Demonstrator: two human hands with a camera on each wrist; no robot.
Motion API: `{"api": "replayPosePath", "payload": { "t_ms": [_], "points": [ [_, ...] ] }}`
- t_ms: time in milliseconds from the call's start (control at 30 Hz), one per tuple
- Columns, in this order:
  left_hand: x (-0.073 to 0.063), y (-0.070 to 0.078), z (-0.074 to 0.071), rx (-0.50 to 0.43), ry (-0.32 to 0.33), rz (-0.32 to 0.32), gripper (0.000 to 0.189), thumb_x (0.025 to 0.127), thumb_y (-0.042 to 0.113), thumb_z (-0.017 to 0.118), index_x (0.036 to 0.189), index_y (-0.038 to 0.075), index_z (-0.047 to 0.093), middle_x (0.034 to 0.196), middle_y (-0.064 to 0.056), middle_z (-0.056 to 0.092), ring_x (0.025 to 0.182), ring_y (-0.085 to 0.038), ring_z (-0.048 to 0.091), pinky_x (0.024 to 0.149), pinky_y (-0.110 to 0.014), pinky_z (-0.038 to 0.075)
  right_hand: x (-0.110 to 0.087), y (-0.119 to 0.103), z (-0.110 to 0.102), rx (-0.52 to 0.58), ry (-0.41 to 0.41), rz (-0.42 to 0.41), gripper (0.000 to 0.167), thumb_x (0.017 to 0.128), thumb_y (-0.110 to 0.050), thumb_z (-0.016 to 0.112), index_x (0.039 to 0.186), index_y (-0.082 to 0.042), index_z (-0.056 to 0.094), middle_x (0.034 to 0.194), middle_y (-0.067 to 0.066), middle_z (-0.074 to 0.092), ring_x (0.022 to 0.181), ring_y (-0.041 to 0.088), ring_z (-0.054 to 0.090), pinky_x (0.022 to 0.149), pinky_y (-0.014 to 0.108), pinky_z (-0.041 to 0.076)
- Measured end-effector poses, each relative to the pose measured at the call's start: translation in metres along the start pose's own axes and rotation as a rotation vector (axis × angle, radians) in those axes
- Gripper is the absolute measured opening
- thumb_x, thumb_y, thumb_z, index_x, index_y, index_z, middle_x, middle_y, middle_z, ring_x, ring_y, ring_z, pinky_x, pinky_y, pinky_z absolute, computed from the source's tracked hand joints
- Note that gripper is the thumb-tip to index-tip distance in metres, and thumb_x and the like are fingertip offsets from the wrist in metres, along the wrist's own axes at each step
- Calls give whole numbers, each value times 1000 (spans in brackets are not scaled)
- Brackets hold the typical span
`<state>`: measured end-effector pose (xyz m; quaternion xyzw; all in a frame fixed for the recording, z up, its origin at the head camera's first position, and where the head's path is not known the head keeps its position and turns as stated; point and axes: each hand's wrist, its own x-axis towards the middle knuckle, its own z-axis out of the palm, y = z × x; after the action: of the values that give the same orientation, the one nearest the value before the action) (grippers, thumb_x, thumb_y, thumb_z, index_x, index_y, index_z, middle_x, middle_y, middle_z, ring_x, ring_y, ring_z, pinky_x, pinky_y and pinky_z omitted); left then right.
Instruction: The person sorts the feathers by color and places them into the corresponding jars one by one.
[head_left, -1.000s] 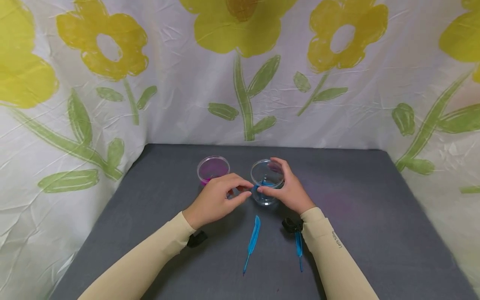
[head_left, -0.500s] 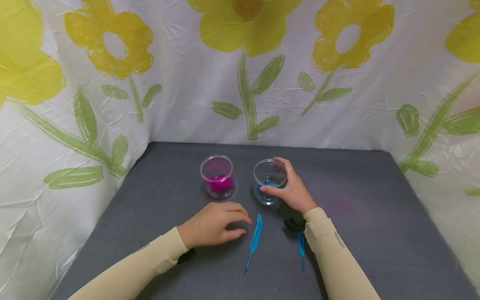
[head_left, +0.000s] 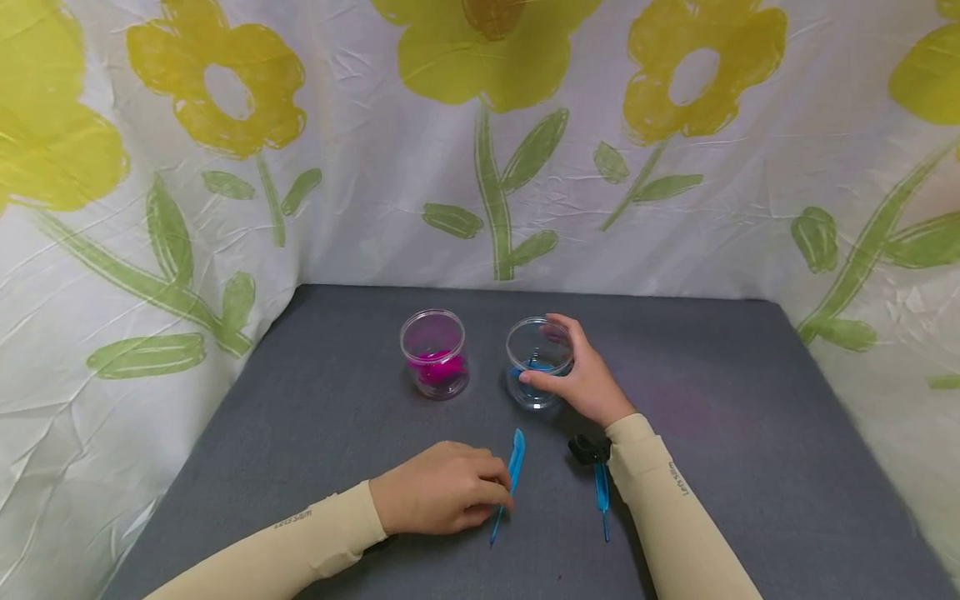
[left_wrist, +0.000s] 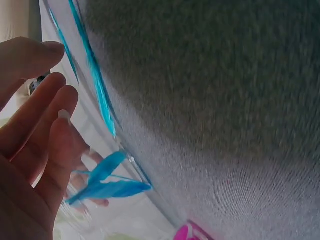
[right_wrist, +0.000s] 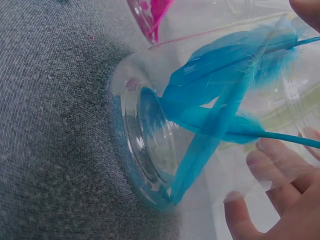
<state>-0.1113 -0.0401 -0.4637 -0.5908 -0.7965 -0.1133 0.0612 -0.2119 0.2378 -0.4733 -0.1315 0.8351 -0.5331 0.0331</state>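
My right hand [head_left: 588, 383] grips a clear plastic jar [head_left: 534, 398] from its right side, thumb in front and fingers behind. Through the jar's wall in the right wrist view show several blue feathers [right_wrist: 205, 70], crossing one another. Over the table's near middle, my left hand [head_left: 442, 490] has its fingertips right at a loose blue feather [head_left: 517, 454] and overlaps part of its shaft. In the left wrist view the thumb and fingers stand apart, with that feather [left_wrist: 100, 90] beyond them. Another blue feather [head_left: 602, 492] lies by the right wrist, partly hidden under it.
A second clear jar [head_left: 435, 313] stands left of the gripped one, with bright pink feathers [head_left: 438, 367] at its bottom. Both jars are uncovered. A dark grey cloth [head_left: 337, 350] covers the table. Behind hangs a white curtain [head_left: 360, 167] with yellow flowers.
My left hand has left the held jar's rim and come down and back to the loose feather. The right hand stays on the jar.
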Motion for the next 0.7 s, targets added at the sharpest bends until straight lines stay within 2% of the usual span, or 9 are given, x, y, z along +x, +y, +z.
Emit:
{"api": "replayPosePath", "payload": {
  "t_ms": [167, 533, 700],
  "points": [
    [1, 4, 4, 14, -38, 17, 18, 96, 21, 82, 111, 32, 82, 112, 16, 72, 95, 0, 65, 82, -15, 56, 0, 0, -1, 1, -1, -4, 104, 87, -56, 88, 168, -32, 27, 169, -3, 44, 159, 26, 39, 129, 62, 32],
    [2, 8, 6, 140, -91, 67, 17, 98, 24, 80, 111, 35, 82, 115, 14, 73, 100, -3, 68, 84, -20, 58, 0, -1, 0, 5, -4, -1, 105, 86, -56, 89, 168, -33, 27, 169, -2, 44, 159, 28, 39, 128, 63, 33],
    [4, 10, 5, 199, -105, 87, 16, 98, 26, 81, 110, 36, 82, 113, 13, 74, 98, -3, 69, 82, -20, 58, 0, -1, 0, 5, -3, -5, 105, 86, -56, 89, 167, -34, 27, 169, -2, 44, 159, 28, 40, 128, 63, 34]
  ]
}}
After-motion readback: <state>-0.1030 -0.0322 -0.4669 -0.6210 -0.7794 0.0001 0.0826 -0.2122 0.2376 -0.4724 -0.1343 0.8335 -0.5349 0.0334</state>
